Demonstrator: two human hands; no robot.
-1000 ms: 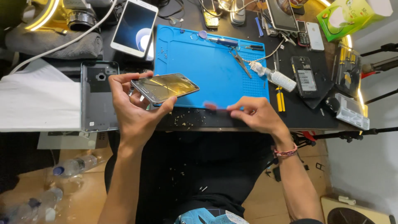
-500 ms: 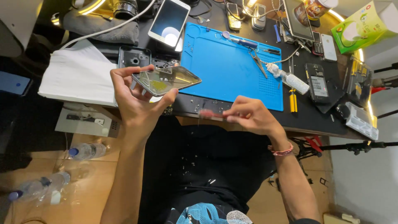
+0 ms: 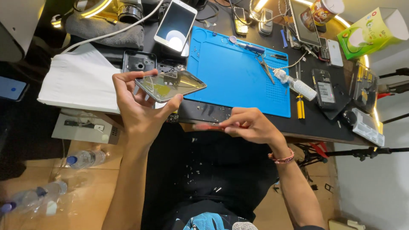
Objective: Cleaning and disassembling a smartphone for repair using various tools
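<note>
A flat rectangular phone frame with a shiny, yellow-tinted face [image 3: 170, 85] is pinched at its left end by the grip of the left hand [image 3: 138, 108], and is held tilted above the near edge of the dark surface [image 3: 317, 125]. A thin red stick-shaped tool [image 3: 208, 126] is pinched by the grip of the right hand [image 3: 251, 125], its tip directed left, just near of the frame. A blue rubber work mat [image 3: 238, 76] is seen just beyond, and a white phone [image 3: 175, 24] at the far side.
</note>
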